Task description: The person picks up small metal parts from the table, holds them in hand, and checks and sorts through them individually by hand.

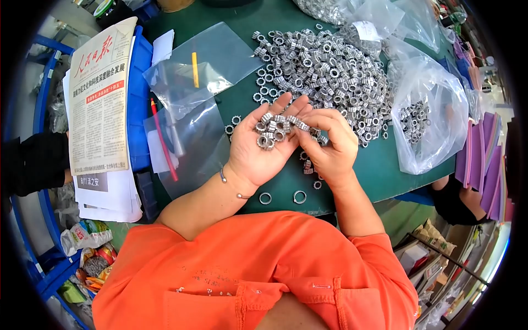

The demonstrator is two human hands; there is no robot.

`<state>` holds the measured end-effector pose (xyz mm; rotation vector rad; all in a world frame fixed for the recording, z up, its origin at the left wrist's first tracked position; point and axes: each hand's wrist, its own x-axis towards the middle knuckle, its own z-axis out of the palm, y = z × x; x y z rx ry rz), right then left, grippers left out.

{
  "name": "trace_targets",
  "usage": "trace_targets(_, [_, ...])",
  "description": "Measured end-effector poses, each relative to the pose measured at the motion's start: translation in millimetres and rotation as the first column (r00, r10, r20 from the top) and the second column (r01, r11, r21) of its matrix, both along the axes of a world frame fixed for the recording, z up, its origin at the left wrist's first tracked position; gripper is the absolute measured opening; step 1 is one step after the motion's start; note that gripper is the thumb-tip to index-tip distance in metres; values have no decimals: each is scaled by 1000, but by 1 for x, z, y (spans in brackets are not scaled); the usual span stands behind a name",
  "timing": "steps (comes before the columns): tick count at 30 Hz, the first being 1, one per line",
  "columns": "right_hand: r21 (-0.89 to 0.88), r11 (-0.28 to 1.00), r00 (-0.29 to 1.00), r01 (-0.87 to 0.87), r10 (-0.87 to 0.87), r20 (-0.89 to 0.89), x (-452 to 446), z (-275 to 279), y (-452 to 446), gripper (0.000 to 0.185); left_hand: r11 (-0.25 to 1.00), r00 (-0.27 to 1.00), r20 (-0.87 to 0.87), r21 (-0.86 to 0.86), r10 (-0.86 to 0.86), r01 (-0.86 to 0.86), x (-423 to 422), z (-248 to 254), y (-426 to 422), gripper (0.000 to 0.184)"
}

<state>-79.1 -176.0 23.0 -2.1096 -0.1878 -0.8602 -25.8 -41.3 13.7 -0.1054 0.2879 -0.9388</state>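
Observation:
Palm up over the near part of the green table, my left hand cups several small toothed metal rings. My right hand has thumb and forefinger closed on a toothed metal ring at the edge of that palm. What the other right fingers hold, if anything, is hidden. Just beyond both hands spreads a large heap of similar metal rings. A few more lie under and beside my right hand. Two wider, smooth rings rest near the table's front edge.
Clear plastic bags lie at the left, with a yellow marker and a red pencil. A newspaper leans by a blue bin. An open plastic bag holding rings stands at the right of the green table.

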Motion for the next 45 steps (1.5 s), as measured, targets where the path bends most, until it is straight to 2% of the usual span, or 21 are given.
trace_targets(4, [48,997,994,68,-63,-89,-4,1,1,22,999,999,-31,46,20,-18,1,1,0,34])
trace_targets(6, [186,981,993,49,-28,-116,-4,-3,1,22,999,999,-41,47,24,-22,1,1,0,33])
trace_targets(13, [310,950,988,21,29,-153,-7,-12,-7,17,999,997,-82,40,11,-8,-1,3,-2,34])
trace_targets(14, [639,769,973,0,148,-178,-8,-10,-10,15,999,995,-97,33,7,-4,0,5,-2,34])
trace_targets(15, [877,480,950,3,272,-152,-6,-7,-10,14,999,996,-85,35,9,-6,1,6,-2,34])
trace_targets(16, [950,309,960,-33,274,-55,-7,1,-8,13,999,996,-85,39,6,-3,1,7,-1,34])
trace_targets(17, [957,290,934,-18,347,-87,-10,-2,-17,13,999,996,-87,43,4,-1,0,7,-1,34])
trace_targets(19, [711,701,947,47,196,-256,-9,-10,-13,13,999,997,-75,40,6,-3,1,6,-1,35])
trace_targets(21, [346,938,966,15,76,-249,-5,-9,-9,17,999,998,-60,36,-2,4,0,5,-1,36])
trace_targets(24, [148,988,950,-36,80,-302,-5,-7,-3,24,998,1000,0,58,11,-11,-1,2,-2,38])
trace_targets(32, [161,986,977,-46,78,-199,-3,-14,-10,16,998,1000,1,51,29,-29,0,5,-2,39])
trace_targets(34, [400,911,962,-103,193,-192,-5,-16,-11,12,999,999,-29,40,27,-26,0,7,-2,38])
trace_targets(35, [401,910,961,-104,196,-194,-6,-13,-13,12,999,998,-57,29,23,-22,0,8,-1,38])
trace_targets(36, [812,561,912,-162,399,-93,-8,-8,-15,10,999,998,-59,30,26,-24,0,8,0,38])
trace_targets(37, [989,48,853,-142,513,98,-10,-5,-18,9,999,998,-59,25,22,-21,0,8,0,38])
trace_targets(38, [979,141,847,-149,528,53,-10,-6,-21,13,1000,998,-59,19,18,-17,0,8,0,38])
trace_targets(39, [979,141,846,-147,530,51,-10,-7,-19,13,1000,998,-61,19,20,-19,0,7,0,38])
trace_targets(40, [744,642,904,-187,408,-125,-8,-6,-14,16,1000,999,-34,27,15,-14,-1,6,-1,38])
trace_targets(41, [284,948,956,-147,209,-205,-6,-5,-8,20,999,1000,-7,37,9,-9,-1,4,-1,38])
trace_targets(43, [84,975,959,-205,217,-182,-3,-6,0,28,998,999,31,58,16,-18,-1,2,-2,39])
trace_targets(45, [27,986,962,-167,169,-213,-4,-3,1,29,997,998,68,78,18,-23,0,0,-3,40])
